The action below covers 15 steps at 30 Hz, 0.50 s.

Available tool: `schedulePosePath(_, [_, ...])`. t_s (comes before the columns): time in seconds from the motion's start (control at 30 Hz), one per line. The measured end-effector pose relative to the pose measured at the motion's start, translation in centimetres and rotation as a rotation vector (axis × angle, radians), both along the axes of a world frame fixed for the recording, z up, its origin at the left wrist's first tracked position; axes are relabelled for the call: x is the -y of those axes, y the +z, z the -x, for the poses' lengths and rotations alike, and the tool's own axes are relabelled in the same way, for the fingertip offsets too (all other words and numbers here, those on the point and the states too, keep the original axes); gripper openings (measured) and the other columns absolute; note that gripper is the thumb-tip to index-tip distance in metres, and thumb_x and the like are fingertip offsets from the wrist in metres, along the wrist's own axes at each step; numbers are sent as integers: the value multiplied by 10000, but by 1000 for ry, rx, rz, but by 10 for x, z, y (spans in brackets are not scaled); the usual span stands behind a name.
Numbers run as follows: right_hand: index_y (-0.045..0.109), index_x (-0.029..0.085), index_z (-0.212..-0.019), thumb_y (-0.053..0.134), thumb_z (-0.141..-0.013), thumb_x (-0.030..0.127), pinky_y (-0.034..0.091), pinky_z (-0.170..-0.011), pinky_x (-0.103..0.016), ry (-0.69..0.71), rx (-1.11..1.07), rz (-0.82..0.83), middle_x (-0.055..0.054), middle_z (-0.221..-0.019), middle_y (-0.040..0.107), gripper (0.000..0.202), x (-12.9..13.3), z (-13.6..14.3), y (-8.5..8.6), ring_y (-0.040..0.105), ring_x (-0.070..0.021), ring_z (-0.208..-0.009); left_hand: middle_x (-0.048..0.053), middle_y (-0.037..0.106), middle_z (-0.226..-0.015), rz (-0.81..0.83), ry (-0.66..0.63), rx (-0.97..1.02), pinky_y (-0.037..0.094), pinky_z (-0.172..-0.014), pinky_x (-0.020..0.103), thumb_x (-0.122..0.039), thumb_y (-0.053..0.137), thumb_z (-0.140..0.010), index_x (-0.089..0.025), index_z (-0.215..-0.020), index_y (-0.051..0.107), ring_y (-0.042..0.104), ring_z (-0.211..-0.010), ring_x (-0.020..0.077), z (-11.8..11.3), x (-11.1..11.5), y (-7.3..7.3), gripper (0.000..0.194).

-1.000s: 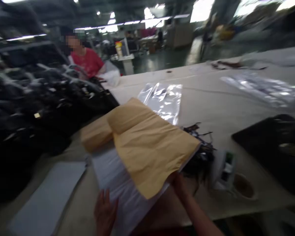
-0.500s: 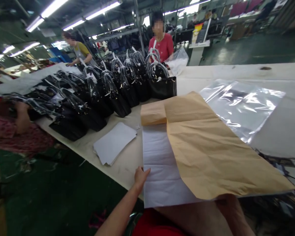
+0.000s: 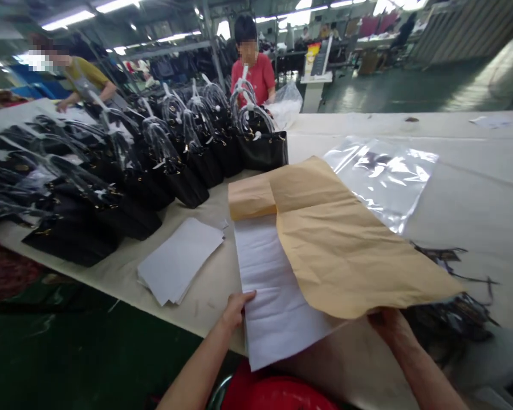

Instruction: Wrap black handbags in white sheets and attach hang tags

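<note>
On the pale table (image 3: pixel 474 210), creased brown paper (image 3: pixel 350 256) over a rippled white sheet (image 3: pixel 273 279).
My left hand (image 3: pixel 236 310) pinches the sheet's straight edge, thumb on top; my right hand (image 3: pixel 389 326) is under the brown paper's curved edge, fingers hidden, so I can't tell its grip. Glossy plastic (image 3: pixel 387 179) lies beyond.

No legible text, no readable labels, brands, numbers or signs

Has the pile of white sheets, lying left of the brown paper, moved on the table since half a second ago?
No: the pile of white sheets shows no clear shift against the black handbag just behind it.
</note>
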State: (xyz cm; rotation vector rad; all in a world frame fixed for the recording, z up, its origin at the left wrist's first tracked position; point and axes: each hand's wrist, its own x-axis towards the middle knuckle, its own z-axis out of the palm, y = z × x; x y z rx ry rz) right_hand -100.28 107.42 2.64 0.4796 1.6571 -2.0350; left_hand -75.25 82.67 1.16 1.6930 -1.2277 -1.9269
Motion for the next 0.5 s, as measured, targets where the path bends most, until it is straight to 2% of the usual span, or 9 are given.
schedulePosePath(0.13, [563, 245, -740, 598, -639, 185, 545, -601, -257, -69, 57, -17, 37, -713, 667, 122, 10, -2, 13, 622, -163, -710, 79, 704, -745, -55, -37, -27, 543, -729, 316, -151, 753, -598, -96, -799, 666, 661, -729, 216, 0, 2, 2, 225])
schedulePosePath(0.23, [567, 207, -747, 540, -710, 103, 531, -560, -257, -89, 109, -48, 32, -657, 646, 114, 27, 9, 25, 605, -145, -629, 37, 705, -780, -140, -77, -76, 541, -772, 315, -120, 687, -655, -127, -896, 646, 663, -726, 184, 2, 4, 6, 245])
schedulePosePath(0.37, [570, 162, -765, 505, -802, 86, 492, -483, -231, -63, 130, -62, 33, -607, 607, 107, 48, 23, 48, 567, -113, -524, 80, 706, -797, -348, -121, -143, 548, -804, 412, -182, 596, -744, -112, -967, 615, 679, -785, 246, 2, 3, 16, 234])
schedulePosePath(0.5, [558, 119, -770, 549, -853, 131, 444, -445, -183, -13, 145, -72, 49, -599, 558, 84, 47, 17, 61, 511, -66, -469, 133, 705, -846, -642, -100, -212, 520, -873, 460, -282, 554, -799, -73, -1029, 598, 667, -891, 301, -1, 1, 23, 314])
